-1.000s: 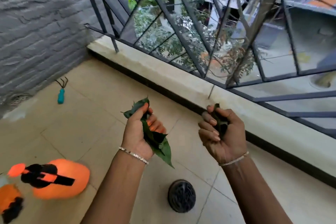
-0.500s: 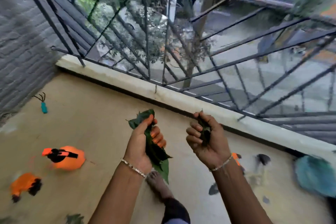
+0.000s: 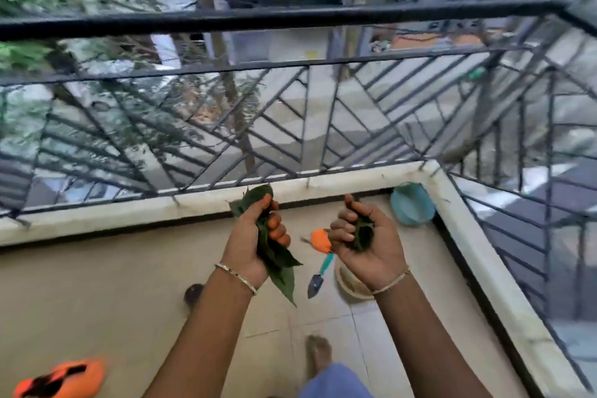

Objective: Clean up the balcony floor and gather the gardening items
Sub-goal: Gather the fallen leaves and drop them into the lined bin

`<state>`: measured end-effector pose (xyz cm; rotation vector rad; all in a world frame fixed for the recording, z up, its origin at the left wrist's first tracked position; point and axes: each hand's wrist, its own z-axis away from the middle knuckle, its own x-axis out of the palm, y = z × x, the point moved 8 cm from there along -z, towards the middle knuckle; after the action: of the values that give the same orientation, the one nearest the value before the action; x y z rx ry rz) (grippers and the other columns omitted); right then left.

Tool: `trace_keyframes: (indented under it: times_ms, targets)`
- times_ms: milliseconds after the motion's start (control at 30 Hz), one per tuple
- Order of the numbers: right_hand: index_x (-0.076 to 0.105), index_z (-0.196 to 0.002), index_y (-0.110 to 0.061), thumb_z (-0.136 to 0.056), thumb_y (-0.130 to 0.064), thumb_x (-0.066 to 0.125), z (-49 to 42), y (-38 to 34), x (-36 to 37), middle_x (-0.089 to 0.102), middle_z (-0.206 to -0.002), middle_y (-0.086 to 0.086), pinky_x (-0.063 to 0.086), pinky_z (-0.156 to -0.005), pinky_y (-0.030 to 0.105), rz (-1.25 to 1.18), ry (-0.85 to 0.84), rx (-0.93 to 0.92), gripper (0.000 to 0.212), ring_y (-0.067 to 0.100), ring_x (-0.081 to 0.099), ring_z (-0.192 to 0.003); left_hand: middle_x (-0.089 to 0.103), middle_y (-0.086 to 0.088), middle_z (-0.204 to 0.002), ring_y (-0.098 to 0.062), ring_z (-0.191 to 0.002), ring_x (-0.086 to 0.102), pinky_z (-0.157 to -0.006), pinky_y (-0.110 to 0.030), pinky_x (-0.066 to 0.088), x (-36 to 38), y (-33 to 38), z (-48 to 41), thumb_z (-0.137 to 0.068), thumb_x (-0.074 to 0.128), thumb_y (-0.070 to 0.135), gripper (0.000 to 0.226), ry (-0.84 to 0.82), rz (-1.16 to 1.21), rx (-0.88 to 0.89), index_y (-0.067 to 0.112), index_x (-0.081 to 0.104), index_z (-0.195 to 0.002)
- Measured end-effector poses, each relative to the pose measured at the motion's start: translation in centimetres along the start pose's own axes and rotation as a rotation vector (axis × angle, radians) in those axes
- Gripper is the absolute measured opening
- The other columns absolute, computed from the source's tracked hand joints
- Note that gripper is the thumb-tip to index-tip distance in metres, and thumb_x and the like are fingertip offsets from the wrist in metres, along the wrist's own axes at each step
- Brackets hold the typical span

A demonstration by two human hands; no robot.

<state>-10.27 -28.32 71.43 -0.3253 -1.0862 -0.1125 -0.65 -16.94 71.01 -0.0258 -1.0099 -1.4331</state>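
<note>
My left hand (image 3: 255, 239) grips a bunch of green leaves (image 3: 274, 260) that stick out above and below the fist. My right hand (image 3: 365, 242) holds a smaller wad of dark leaves (image 3: 361, 233) in its curled fingers. Both hands are raised over the beige balcony floor (image 3: 97, 294). Between and below them lie a small trowel with a teal handle (image 3: 318, 276) and an orange object (image 3: 319, 239). Partly hidden under my right wrist is a pale round dish (image 3: 350, 284).
A teal pot (image 3: 412, 207) sits in the balcony corner by the white ledge (image 3: 129, 208). The black metal railing (image 3: 290, 100) runs along two sides. An orange and black sprayer (image 3: 61, 380) lies at bottom left, a dark round item (image 3: 193, 294) beside my left forearm. My bare foot (image 3: 318, 354) stands below.
The view has swung right along the railing to the balcony corner. The teal pot, trowel and dish have come into sight. Both hands kept their grip on the leaves.
</note>
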Motion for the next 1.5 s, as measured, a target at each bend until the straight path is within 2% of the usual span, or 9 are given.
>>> trace_keyframes:
  times_ms: [67,133,267,367,500,700,1067,1267,1500]
  targets:
    - [0.064,-0.087,-0.01,-0.081,-0.009,0.062,3.3,-4.6,-1.9,0.04,-0.067,-0.001,0.035,-0.044,0.021,-0.023,0.057,-0.128,0.007,0.011,0.036,-0.052,0.035,0.003,-0.053,-0.011,-0.041,0.032,-0.041,-0.021,0.03,4.6,-2.6,-0.1,-0.095,0.057,0.031,0.025,-0.061,-0.078,-0.051,0.017,0.055,-0.075]
    - [0.062,-0.086,-0.012,-0.088,-0.013,0.048,6.7,-8.6,-4.5,0.04,-0.065,-0.002,0.035,-0.044,0.02,-0.048,0.133,-0.213,0.014,0.011,0.037,-0.052,0.035,0.002,-0.053,-0.012,-0.041,0.032,-0.04,-0.021,0.031,8.7,-5.8,-0.3,-0.096,0.057,0.031,0.025,-0.117,-0.133,-0.114,0.017,0.054,-0.075]
    - [0.06,-0.089,-0.012,-0.086,-0.012,0.054,13.5,-15.6,-10.6,0.042,-0.066,-0.001,0.035,-0.046,0.021,-0.124,0.269,-0.376,0.006,0.012,0.037,-0.053,0.037,0.002,-0.053,-0.013,-0.04,0.033,-0.04,-0.02,0.033,16.2,-14.3,-1.1,-0.098,0.054,0.029,0.023,-0.238,-0.27,-0.279,0.016,0.052,-0.079]
    - [0.062,-0.09,-0.011,-0.06,-0.006,0.079,18.3,-20.1,-14.9,0.043,-0.066,-0.001,0.038,-0.045,0.023,-0.159,0.333,-0.464,0.035,0.013,0.039,-0.052,0.039,0.001,-0.055,-0.013,-0.042,0.036,-0.042,-0.021,0.035,21.2,-20.9,-1.0,-0.098,0.053,0.029,0.021,-0.288,-0.358,-0.385,0.015,0.054,-0.082]
    - [0.059,-0.089,-0.012,-0.084,-0.012,0.055,24.4,-24.9,-20.6,0.042,-0.064,-0.001,0.036,-0.043,0.022,-0.188,0.501,-0.533,0.007,0.012,0.038,-0.049,0.042,0.001,-0.054,-0.012,-0.043,0.038,-0.044,-0.022,0.036,27.0,-29.8,0.2,-0.098,0.053,0.028,0.021,-0.338,-0.451,-0.489,0.014,0.055,-0.083]
    - [0.06,-0.09,-0.012,-0.092,-0.012,0.046,35.5,-30.5,-29.5,0.046,-0.061,0.0,0.039,-0.041,0.019,-0.401,0.646,-0.762,0.014,0.012,0.044,-0.045,0.042,0.002,-0.053,-0.012,-0.042,0.039,-0.046,-0.022,0.036,33.7,-45.1,3.1,-0.098,0.052,0.027,0.024,-0.464,-0.634,-0.725,0.015,0.055,-0.078]
    - [0.059,-0.086,-0.011,-0.092,-0.01,0.049,49.6,-28.3,-46.7,0.049,-0.058,0.001,0.039,-0.038,0.019,-0.922,0.879,-1.132,0.012,0.012,0.047,-0.042,0.045,0.0,-0.051,-0.014,-0.037,0.043,-0.042,-0.02,0.04,35.9,-68.3,7.5,-0.099,0.051,0.026,0.028,-0.508,-0.985,-1.138,0.013,0.056,-0.074]
    - [0.055,-0.079,-0.012,-0.095,-0.009,0.045,51.2,-26.7,-59.4,0.053,-0.048,0.0,0.042,-0.038,0.015,-1.225,1.041,-1.117,0.02,0.012,0.052,-0.036,0.045,-0.001,-0.05,-0.013,-0.04,0.042,-0.043,-0.021,0.039,33.9,-83.0,6.1,-0.099,0.05,0.024,0.027,-0.503,-1.281,-1.229,0.012,0.055,-0.075]
    - [0.047,-0.07,-0.011,-0.097,-0.007,0.045,48.0,-28.2,-74.9,0.049,-0.046,0.002,0.044,-0.038,0.018,-1.3,1.125,-1.019,0.027,0.015,0.05,-0.035,0.047,-0.001,-0.049,-0.013,-0.038,0.044,-0.04,-0.019,0.041,29.9,-95.7,0.4,-0.101,0.048,0.025,0.029,-0.469,-1.57,-1.213,0.011,0.057,-0.077]
